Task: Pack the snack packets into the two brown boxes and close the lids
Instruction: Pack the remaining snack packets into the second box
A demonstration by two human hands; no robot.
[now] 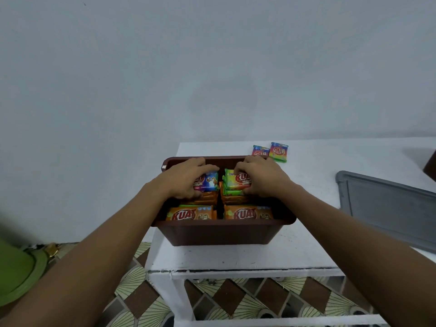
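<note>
The box (pixel 219 232) is sitting in the middle of the table (pixel 306 244), toward its left end. It is a deep brown tub of smooth, hard plastic, with rounded corners, a rolled rim and walls tapering toward the base. Glossy foil packets are filling it in four flat stacks. Two orange packets (pixel 191 214) marked KUAT are topping the near stacks, side by side.

Both hands are reaching into the far half of the box. The left hand (pixel 186 178) is curling its fingers over a blue packet (pixel 210 181) on the far left stack and gripping it. The right hand (pixel 262 177) is gripping a green packet (pixel 232 179) on the far right stack, thumb at its near edge. The two held packets are lying close together, a narrow gap between them.

Two loose packets (pixel 260 151), rainbow-striped, are lying flat on the table just beyond the box's far right corner. A flat grey lid (pixel 389 208) with a raised rim is resting on the table to the right, well apart from the box. The table is painted white and scuffed, standing on a floor (pixel 236 298) tiled in brown and cream fans.
</note>
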